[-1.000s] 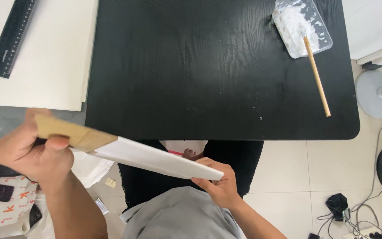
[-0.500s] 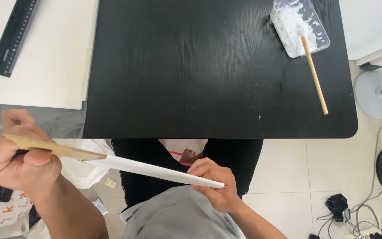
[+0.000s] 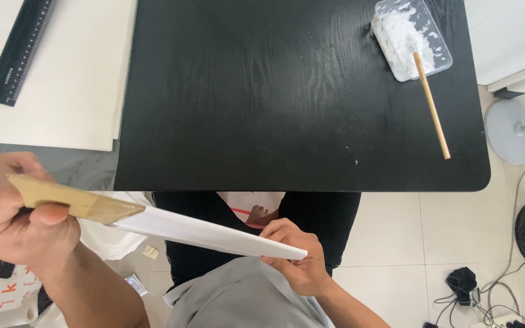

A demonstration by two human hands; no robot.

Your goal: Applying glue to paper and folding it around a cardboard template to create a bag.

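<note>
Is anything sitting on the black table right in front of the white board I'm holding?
Nothing visible does. The white board is gripped by the left hand and right hand; the black table ahead is bare, with only the plastic tray and wooden stick at its far right.

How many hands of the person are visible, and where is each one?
2. The left hand grips the brown end of the long white-and-brown strip, at the left edge. The right hand holds its white end, lower centre. No others visible.

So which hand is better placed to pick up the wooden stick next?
Probably the right hand: it is nearer the wooden stick, off to the right, while the left hand grips the brown end of the white sheet.
</note>
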